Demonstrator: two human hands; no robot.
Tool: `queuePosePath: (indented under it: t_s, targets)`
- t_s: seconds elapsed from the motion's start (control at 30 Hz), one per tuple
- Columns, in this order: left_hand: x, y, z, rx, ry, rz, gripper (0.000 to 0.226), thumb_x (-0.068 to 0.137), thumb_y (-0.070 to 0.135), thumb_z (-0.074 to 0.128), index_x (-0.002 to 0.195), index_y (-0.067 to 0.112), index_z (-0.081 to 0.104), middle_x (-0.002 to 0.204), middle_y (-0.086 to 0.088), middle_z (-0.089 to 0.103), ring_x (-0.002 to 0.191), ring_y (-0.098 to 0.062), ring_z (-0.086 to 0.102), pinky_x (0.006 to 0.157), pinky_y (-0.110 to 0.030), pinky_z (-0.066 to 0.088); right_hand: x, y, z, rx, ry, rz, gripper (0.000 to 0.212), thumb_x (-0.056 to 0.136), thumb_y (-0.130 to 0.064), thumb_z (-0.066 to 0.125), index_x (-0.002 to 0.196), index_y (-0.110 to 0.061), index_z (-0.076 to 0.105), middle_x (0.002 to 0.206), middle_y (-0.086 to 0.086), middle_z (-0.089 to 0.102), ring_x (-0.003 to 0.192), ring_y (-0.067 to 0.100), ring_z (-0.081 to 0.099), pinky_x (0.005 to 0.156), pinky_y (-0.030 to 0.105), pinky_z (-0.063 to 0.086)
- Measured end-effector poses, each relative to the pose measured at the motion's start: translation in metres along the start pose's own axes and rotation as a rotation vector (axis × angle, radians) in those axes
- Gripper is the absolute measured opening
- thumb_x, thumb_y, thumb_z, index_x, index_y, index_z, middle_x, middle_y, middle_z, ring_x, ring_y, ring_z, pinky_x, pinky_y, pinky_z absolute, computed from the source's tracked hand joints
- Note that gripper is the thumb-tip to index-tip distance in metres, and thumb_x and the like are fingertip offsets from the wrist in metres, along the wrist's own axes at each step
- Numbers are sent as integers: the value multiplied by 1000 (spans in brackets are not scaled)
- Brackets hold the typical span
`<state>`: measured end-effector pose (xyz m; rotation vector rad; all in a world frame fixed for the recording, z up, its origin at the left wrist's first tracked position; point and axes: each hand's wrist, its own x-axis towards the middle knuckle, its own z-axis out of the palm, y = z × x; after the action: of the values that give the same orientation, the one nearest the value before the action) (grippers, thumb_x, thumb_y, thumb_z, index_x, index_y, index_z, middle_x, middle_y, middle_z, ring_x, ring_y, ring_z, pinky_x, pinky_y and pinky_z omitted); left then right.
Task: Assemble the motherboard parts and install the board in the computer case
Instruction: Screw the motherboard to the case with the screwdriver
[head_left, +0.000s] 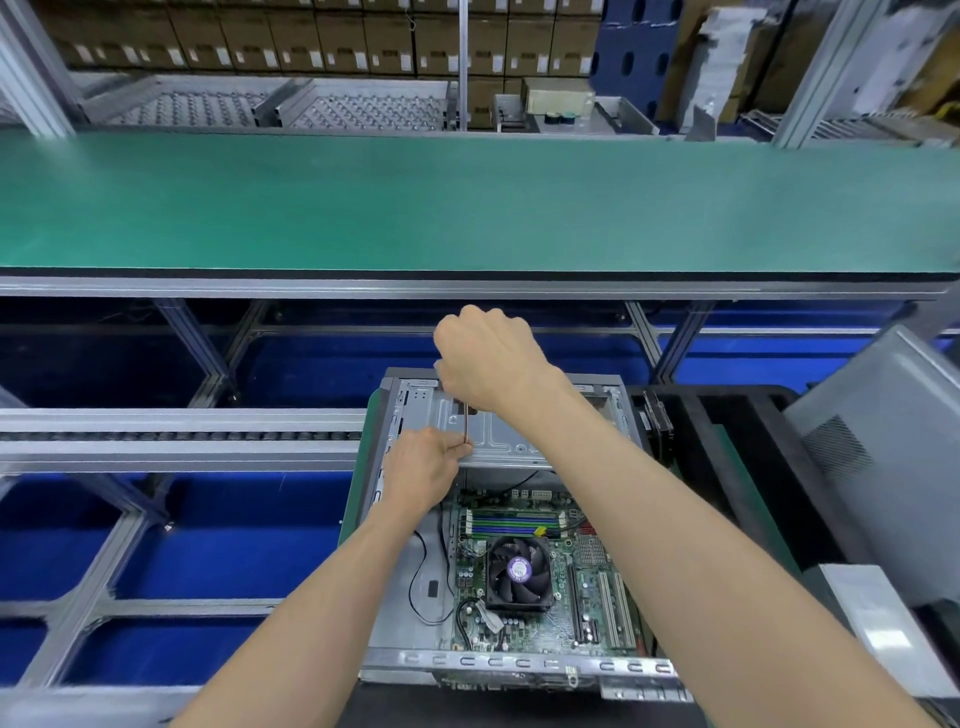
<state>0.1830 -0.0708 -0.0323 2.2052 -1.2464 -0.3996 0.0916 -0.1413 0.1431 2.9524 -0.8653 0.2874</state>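
Head view: open computer case (511, 662) of bare grey sheet metal, lying flat, near rail punched with oblong slots. Green motherboard (540, 587) seated inside, carrying a round black cooler fan (518, 571) with a purple hub sticker, print too small to read, plus green and blue memory slots. Right hand (485, 358) fisted tight around a screwdriver (466, 423), handle hidden, thin shaft running straight down to the ribbed metal drive bracket (501, 434). Left hand (423, 470) with fingertips pinched at the shaft's lower end, resting on the bracket edge. Smooth green bench mat (467, 202) beyond, bare and wide. Grey perforated side panel (878, 452) leaning at right. Brown cartons (311, 36) stacked far back, labels unreadable.
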Motion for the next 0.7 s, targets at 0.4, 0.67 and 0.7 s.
queuePosePath:
  t_s: [0.4,0.67,0.7]
  targets:
    - [3,1,-2,-21,-16,23,18,95,35,64,100,27,79,77,-6,73,72,-27,63,55,-30,43,0,5,-3,-55,18,48,27,96,-28,55,81,-14,38,79,1,36,72,29,40,64,37,32]
    - [4,0,-4,-57,-65,-6,18,94,34,65,85,25,78,59,1,60,61,-24,55,53,-29,37,1,5,-4,51,-46,16,19,90,-19,58,83,-13,41,76,0,34,73,28,44,63,36,32]
    - [4,0,-5,-65,-67,-4,16,94,34,65,90,26,79,63,1,64,64,-24,58,53,-29,37,1,6,-3,0,-22,32,19,94,-23,56,85,-14,41,76,0,32,74,29,43,65,37,32]
